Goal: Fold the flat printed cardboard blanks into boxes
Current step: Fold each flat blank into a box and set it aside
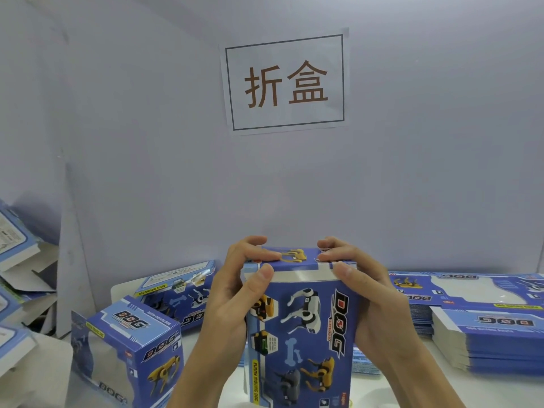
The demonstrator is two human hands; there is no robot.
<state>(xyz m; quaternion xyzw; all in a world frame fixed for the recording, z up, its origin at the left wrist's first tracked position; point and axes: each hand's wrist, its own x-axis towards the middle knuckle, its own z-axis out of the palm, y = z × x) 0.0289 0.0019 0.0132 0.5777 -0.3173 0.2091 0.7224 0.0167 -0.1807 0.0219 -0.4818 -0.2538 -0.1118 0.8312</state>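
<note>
Two hands, left hand [235, 293] and right hand [357, 290], clamp the upright box [300, 328] between them over the worktop [206, 348], fingers pressing its top flap; closing step, next likely needs the tuck seated fully.

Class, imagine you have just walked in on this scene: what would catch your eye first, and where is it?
First, the white sign with two large brown characters, taped high on the wall. Next, the blue box standing upright at bottom centre, gripped by the left hand and the right hand at its top end. Flat blanks are stacked on the right.
</note>
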